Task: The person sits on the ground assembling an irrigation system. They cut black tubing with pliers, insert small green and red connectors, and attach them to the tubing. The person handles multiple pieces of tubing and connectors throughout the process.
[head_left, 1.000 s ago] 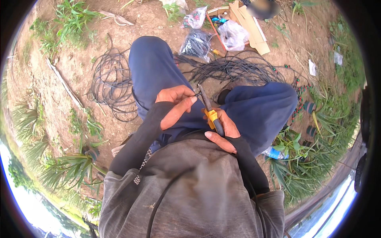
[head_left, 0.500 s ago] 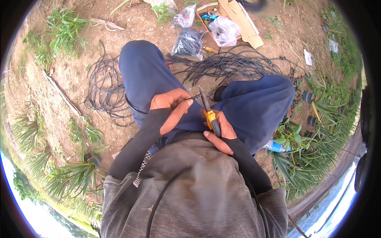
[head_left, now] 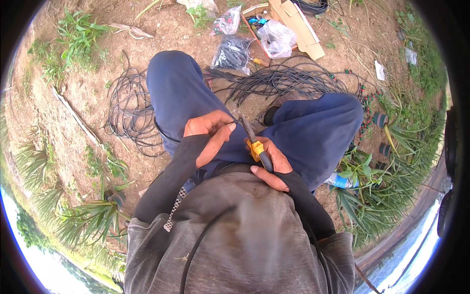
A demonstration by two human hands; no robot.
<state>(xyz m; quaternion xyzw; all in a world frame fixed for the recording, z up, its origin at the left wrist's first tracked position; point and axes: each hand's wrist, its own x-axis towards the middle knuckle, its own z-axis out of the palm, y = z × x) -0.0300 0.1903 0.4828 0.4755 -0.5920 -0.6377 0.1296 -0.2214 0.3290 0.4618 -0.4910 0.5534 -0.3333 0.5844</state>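
My left hand (head_left: pixel 209 131) is closed, pinching a thin black tube (head_left: pixel 237 121) between thumb and fingertips. My right hand (head_left: pixel 275 158) wraps round the yellow-and-black handles of a pair of long-nose pliers (head_left: pixel 257 146), whose jaws point away from me. The jaws meet the tube's end just past my left fingertips; whether they grip it is too small to tell. Both hands are close together in front of my lap, between my bent knees. Part of the tube runs hidden behind my left hand.
A coil of black tubing (head_left: pixel 128 112) lies left of my knee. Ahead spreads a bundle of black tubes (head_left: pixel 279 81), some with red and green fittings (head_left: pixel 364 105). Beyond are a bag of black parts (head_left: pixel 231 53) and an open cardboard box (head_left: pixel 298 29). Spiky potted plants (head_left: pixel 391 181) stand right.
The pliers have shifted slightly left and toward me, bringing their jaws over the tube's end. My left hand has barely moved.
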